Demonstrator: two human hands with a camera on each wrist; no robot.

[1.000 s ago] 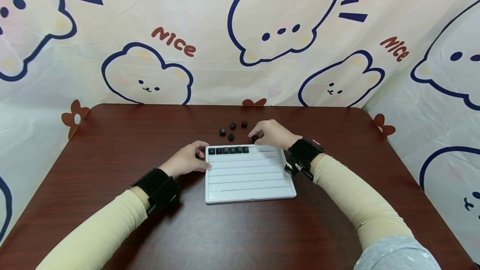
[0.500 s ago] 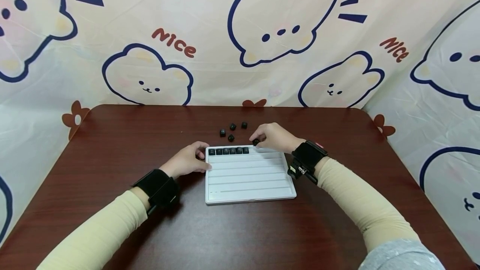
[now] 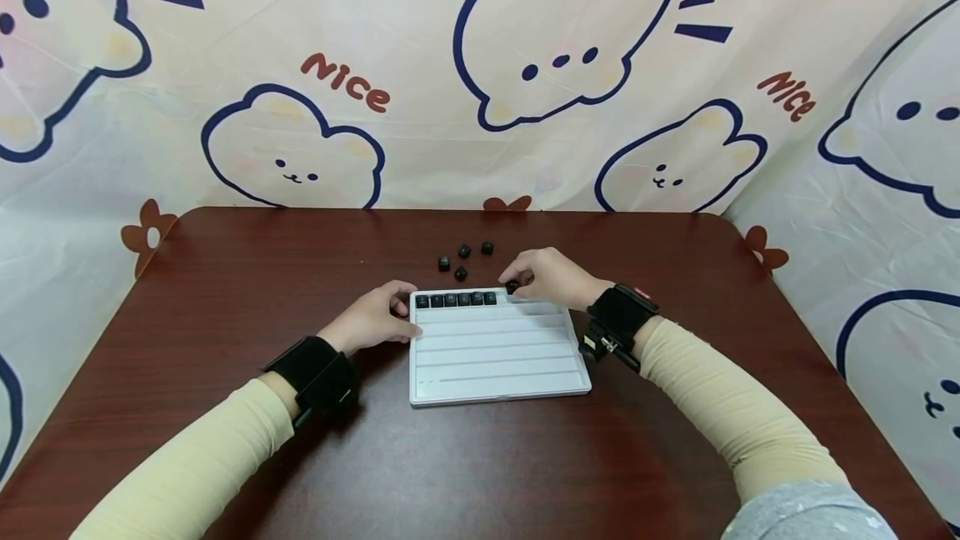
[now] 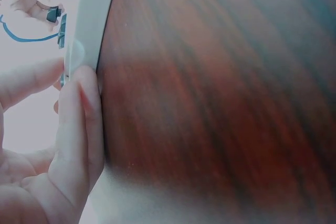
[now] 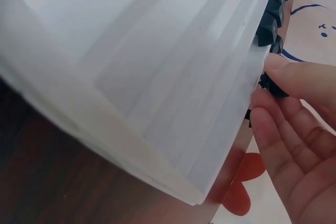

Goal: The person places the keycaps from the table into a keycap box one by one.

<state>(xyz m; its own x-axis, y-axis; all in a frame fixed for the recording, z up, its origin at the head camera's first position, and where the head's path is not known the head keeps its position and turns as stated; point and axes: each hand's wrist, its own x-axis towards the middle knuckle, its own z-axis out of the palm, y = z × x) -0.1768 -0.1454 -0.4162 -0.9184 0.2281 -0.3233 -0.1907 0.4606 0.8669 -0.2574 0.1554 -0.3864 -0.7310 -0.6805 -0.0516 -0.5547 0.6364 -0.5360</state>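
A white tray (image 3: 495, 357) with ridged rows lies on the table. Along its back row, from the left corner, runs a line of several black keycaps (image 3: 457, 299). My left hand (image 3: 373, 319) holds the tray's left edge near the back corner; the left wrist view shows its fingertips (image 4: 86, 77) against the tray's side wall. Between thumb and fingers, my right hand (image 3: 551, 275) pinches one black keycap (image 5: 273, 86) at the tray's back edge, to the right of the filled part of the row. The fingers partly hide this keycap.
Several loose black keycaps (image 3: 444, 263) lie scattered on the brown table (image 3: 315, 248) behind the tray. A pale curtain (image 3: 435, 165) with cartoon outlines rises beyond the table's far edge. Both wrists wear black straps (image 3: 318, 375).
My right hand has come slightly nearer and to the right, bringing its keycap to the tray's back edge. The left hand and the tray stay in place.
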